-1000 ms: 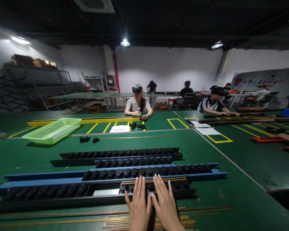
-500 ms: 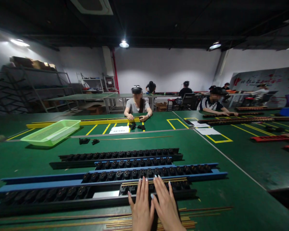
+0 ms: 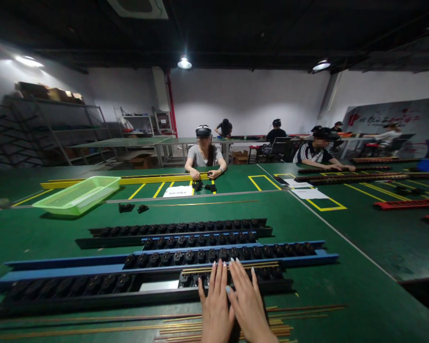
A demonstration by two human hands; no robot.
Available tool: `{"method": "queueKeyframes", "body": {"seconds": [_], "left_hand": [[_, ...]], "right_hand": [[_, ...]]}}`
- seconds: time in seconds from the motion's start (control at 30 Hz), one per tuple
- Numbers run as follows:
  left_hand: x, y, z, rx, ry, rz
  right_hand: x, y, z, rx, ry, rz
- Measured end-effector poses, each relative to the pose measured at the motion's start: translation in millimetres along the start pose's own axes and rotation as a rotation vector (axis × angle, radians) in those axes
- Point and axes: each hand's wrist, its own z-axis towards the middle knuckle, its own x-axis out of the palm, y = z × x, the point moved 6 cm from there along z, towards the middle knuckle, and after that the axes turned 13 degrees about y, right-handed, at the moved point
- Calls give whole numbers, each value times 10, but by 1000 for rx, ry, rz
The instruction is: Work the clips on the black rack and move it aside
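Loose, thin gold-coloured rods (image 3: pixel 180 327) lie on a green tabletop (image 3: pixel 343 271) below a worker's left hand (image 3: pixel 216 305) and right hand (image 3: pixel 248 300), fingers straight, nearly together and gripping nothing, tips over shorter gold-coloured rods (image 3: pixel 270 265) along a long black channel (image 3: pixel 157 296); whether they press is unclear. Beyond sit a long blue channel (image 3: pixel 67 271), a pale-green plastic basket (image 3: pixel 59 208) and a grey-shirted co-worker (image 3: pixel 204 157).

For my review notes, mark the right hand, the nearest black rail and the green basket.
Right hand (image 3: pixel 248 300): head view, middle of its back.
Nearest black rail (image 3: pixel 139 297): head view, its front wall.
Green basket (image 3: pixel 99 197): head view, its outer side wall.
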Motion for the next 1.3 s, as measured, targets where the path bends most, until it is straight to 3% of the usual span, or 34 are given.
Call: {"method": "queueKeyframes", "body": {"seconds": [0.33, 0.53, 0.8, 1.03, 1.3], "left_hand": [[-20, -55, 10, -58, -7, -28], [-84, -152, 35, 31, -27, -2], [-84, -152, 30, 11, -34, -14], [-54, -172, 22, -11, 19, -18], [-33, -158, 29, -3, 22, -5]], "right_hand": [[-19, 6, 3, 18, 39, 37], [-71, 21, -8, -1, 34, 40], [-142, 41, -5, 7, 80, 27], [-220, -69, -12, 173, 75, 2], [-173, -114, -51, 143, 78, 27]]}}
